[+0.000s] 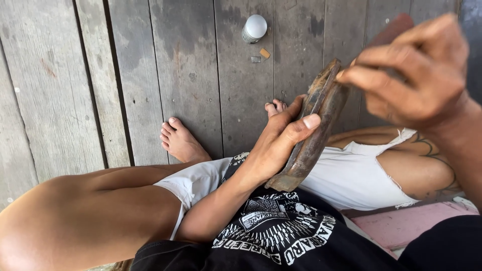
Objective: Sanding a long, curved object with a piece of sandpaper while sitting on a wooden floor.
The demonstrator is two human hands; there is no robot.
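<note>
My left hand [277,143] grips a curved, rusty brown metal piece [314,134], holding it upright over my lap with the thumb on its edge. My right hand [411,70] hovers at the piece's upper end, fingers pinched around a dark reddish-brown flat object [389,30] that is blurred and partly hidden by the fingers. I sit on a wooden plank floor [75,85] with bare legs, white shorts [351,175] and a black printed shirt [281,231].
A small grey jar with a white lid [253,28] lies on the planks at the top, with two small scraps [261,55] beside it. My bare foot [179,140] rests on the floor. A pink surface [406,226] shows at lower right.
</note>
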